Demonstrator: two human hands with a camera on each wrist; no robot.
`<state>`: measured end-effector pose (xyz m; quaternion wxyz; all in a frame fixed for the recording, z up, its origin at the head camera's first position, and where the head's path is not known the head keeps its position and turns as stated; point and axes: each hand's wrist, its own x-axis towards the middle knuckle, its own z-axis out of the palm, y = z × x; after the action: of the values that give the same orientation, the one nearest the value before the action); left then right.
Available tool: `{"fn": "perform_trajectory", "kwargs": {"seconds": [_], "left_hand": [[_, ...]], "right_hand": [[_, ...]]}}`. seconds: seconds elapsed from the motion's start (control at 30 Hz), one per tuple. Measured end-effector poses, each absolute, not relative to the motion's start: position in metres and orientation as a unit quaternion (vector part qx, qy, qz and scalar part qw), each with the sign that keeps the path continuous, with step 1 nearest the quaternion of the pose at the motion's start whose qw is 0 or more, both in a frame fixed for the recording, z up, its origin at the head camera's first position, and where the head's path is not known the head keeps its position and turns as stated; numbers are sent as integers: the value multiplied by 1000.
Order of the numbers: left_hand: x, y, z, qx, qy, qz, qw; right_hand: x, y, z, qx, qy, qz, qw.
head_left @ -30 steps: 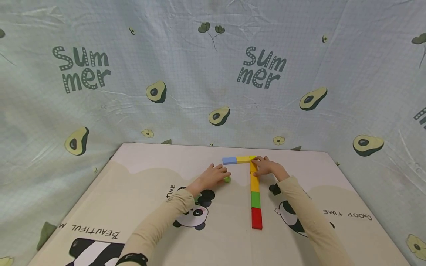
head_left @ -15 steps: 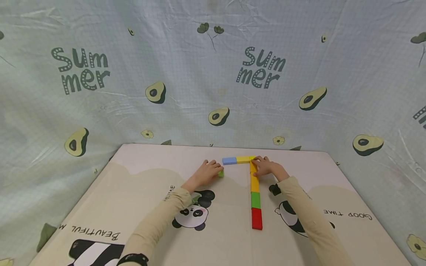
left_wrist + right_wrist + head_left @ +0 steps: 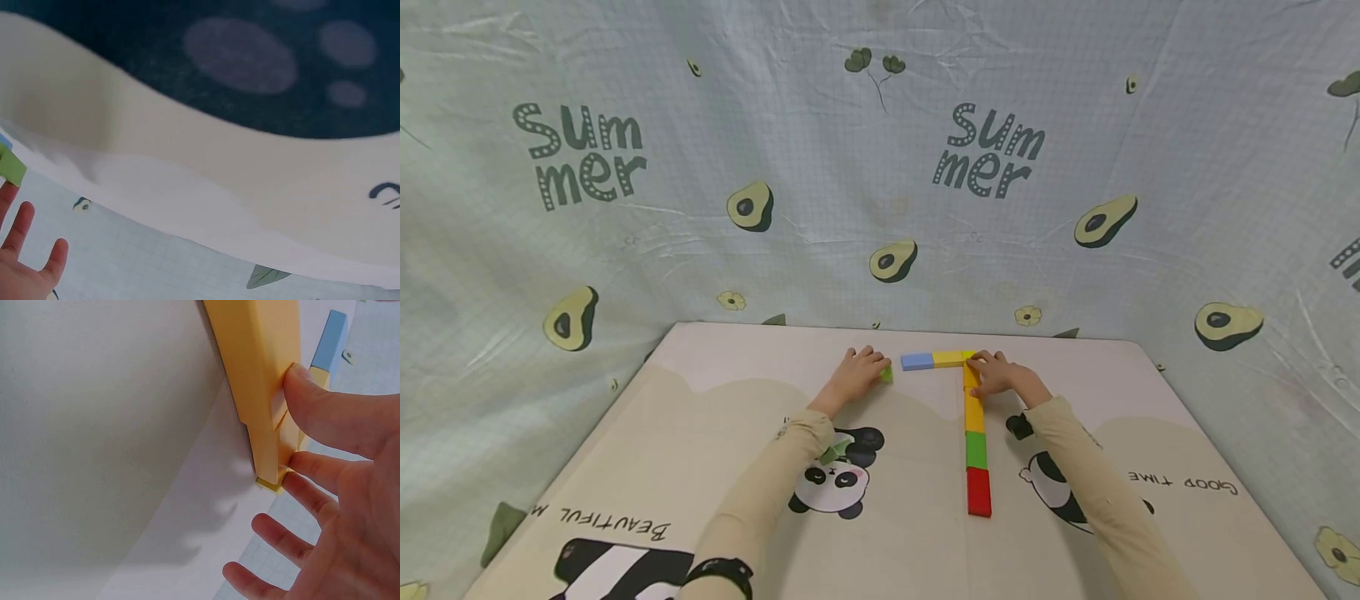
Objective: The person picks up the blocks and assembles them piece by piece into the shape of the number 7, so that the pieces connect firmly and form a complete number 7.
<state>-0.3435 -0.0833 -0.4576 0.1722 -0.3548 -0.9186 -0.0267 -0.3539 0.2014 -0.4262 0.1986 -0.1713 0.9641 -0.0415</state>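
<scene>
My left hand (image 3: pixel 855 375) pinches a small green block (image 3: pixel 887 374) at its fingertips, left of the blue block (image 3: pixel 917 362) and apart from it. In the left wrist view the green block (image 3: pixel 11 167) sits at a fingertip; the thumb is hidden. My right hand (image 3: pixel 997 375) touches the far orange block (image 3: pixel 972 373) near the corner of an L-shaped row. In the right wrist view its thumb rests on the orange blocks (image 3: pixel 262 369) near a joint, and two fingertips touch their far end by a yellow piece (image 3: pixel 270 485).
Toward me the row runs through another orange block (image 3: pixel 973 412), a green block (image 3: pixel 976 451) and a red block (image 3: pixel 979 492). A yellow block (image 3: pixel 947 359) joins the blue one to the corner. The printed tabletop (image 3: pixel 902 542) ends at a patterned curtain (image 3: pixel 820 250).
My left hand has carried the green block leftward and away from me, toward the far edge. My right hand has stayed at the row's corner, and the row has not moved.
</scene>
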Motion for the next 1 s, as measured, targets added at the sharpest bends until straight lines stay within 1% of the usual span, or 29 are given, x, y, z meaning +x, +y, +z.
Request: {"fn": "perform_trajectory", "kwargs": {"seconds": [0.2, 0.43, 0.53, 0.73, 0.9, 1.0], "left_hand": [[-352, -79, -454, -335, -927, -17, 169], [-358, -73, -452, -324, -933, 0, 154], [-359, -71, -454, -319, -937, 11, 145], [-360, -66, -456, -305, -941, 20, 146], [-360, -62, -456, -291, -948, 26, 126], [-360, -62, -457, -294, -947, 25, 125]], "right_hand": [[-352, 202, -424, -170, 964, -42, 201], [-352, 202, -424, -166, 964, -38, 205], [-354, 201, -425, -167, 963, -36, 208], [-356, 200, -425, -166, 964, -40, 206], [-357, 202, -427, -165, 963, -41, 208], [-357, 203, -428, -164, 964, -40, 206]]}}
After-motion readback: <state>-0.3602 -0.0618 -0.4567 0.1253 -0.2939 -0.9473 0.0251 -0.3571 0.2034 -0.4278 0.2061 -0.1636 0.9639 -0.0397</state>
